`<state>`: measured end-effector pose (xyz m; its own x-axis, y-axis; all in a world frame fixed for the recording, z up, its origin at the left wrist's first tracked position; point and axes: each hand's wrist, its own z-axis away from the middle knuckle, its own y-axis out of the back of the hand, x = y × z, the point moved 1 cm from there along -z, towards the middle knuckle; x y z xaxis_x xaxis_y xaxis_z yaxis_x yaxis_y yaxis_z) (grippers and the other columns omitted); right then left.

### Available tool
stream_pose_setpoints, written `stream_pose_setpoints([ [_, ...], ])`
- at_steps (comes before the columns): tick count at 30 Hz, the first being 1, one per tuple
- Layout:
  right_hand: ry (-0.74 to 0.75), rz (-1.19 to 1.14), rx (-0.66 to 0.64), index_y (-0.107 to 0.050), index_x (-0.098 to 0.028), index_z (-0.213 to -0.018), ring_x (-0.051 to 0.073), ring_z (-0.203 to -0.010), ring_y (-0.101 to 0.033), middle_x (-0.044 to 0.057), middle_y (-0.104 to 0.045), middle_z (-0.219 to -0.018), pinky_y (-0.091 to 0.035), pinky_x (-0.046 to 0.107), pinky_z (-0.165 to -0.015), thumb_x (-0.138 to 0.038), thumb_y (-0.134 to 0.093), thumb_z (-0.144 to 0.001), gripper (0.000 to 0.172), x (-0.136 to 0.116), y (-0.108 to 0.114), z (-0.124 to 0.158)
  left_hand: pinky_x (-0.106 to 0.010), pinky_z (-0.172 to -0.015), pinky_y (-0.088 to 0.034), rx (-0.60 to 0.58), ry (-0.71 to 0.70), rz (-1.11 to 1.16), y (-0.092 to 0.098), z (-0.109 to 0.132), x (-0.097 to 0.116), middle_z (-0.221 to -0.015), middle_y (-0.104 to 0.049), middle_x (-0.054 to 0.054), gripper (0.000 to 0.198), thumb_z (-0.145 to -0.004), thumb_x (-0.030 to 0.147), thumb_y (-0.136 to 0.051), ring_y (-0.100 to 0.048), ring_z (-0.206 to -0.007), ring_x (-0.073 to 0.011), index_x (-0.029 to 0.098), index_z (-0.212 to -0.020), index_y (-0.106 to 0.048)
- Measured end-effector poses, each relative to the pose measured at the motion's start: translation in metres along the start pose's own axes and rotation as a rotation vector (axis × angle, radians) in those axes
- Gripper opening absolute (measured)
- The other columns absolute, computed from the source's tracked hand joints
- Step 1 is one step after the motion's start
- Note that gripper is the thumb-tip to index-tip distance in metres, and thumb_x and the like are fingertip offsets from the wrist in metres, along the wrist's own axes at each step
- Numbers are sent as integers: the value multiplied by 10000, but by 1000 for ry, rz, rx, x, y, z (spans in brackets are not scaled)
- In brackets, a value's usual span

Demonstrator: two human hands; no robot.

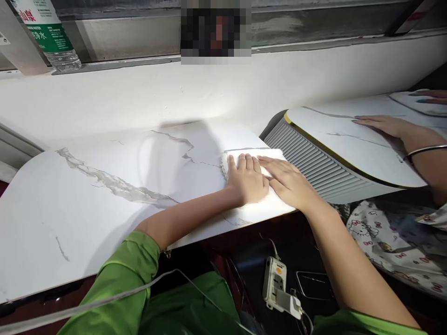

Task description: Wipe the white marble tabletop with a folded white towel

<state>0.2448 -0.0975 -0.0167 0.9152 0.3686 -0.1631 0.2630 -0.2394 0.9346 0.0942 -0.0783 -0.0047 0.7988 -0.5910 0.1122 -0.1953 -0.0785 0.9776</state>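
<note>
A white folded towel (273,203) lies on the right end of a white marble-patterned tabletop (104,218). My left hand (248,182) rests flat on it, fingers stretched toward the wall. Beside it, my right hand (287,182) presses down on the towel's right part, its fingers extended and pointing left, close to the left hand's thumb side. Neither hand is wrapped round anything. Bright light falls on the towel and both hands.
A ribbed-sided white table (349,144) adjoins on the right, where another person's hand (380,124) lies flat. A water bottle (57,42) stands on the window ledge at upper left. Below the tabletop are a power strip (274,281), a phone (315,284) and a loose cable (115,295).
</note>
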Motion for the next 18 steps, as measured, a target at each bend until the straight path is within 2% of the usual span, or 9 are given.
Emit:
stream_pose_setpoints([
  [4,-1,-20,2,-540,-232,-1369,309,-1324,-520,83,-576,-1420,-413,574,-1096,-293,-343,-911,502,5,-3,-8,-527,-1236,-166,-12,2,-1,-2,-5,-3,-1561,-379,-173,580,-995,295,-312,-290,-1479,-295,-15,-1481,-378],
  [9,62,-38,-12,-515,-267,-1391,292,-1344,-505,48,-565,-1436,-413,566,-1099,-270,-346,-900,519,18,-14,-42,-533,-1222,-204,24,80,-3,-6,-24,-18,-1548,-392,-194,560,-984,272,-342,-319,-1462,-314,-7,-1466,-403],
  [18,113,-33,8,-553,-203,-1354,282,-1335,-513,79,-572,-1429,-404,531,-1112,-231,-361,-871,521,48,-47,-139,-484,-1237,-162,-51,142,43,-6,-92,-84,-1587,-330,-175,571,-987,240,-278,-270,-1487,-274,-2,-1501,-332],
])
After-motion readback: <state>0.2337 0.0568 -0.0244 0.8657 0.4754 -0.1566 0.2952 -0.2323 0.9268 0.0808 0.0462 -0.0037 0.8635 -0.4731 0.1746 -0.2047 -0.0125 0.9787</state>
